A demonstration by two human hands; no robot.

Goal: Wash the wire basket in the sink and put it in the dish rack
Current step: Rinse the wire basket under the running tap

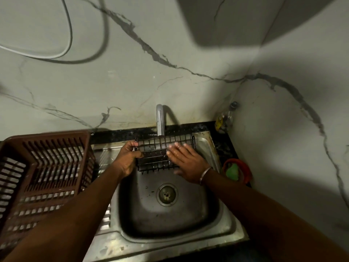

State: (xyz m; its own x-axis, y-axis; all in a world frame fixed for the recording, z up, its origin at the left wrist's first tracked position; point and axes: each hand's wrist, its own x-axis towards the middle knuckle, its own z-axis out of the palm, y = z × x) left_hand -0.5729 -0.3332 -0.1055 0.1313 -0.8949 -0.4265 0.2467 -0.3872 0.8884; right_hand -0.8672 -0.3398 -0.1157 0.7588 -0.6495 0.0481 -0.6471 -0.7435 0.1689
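Washing is judged under way: the wire basket (162,154) (frame centre) is gripped by the left hand (128,157), touched by the flat right hand (186,163); racking remains.

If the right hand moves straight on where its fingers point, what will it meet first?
Probably the faucet spout, just beyond the wire basket that the right hand lies on; depth is unclear.

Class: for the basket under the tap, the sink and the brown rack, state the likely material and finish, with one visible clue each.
Wire basket: probably metal wire, coated black; thin dark grid rods.
Sink: seemingly stainless steel, dull and stained; grey sheen, pressed bowl.
Dish rack: likely moulded plastic, matt brown; thick slotted walls.
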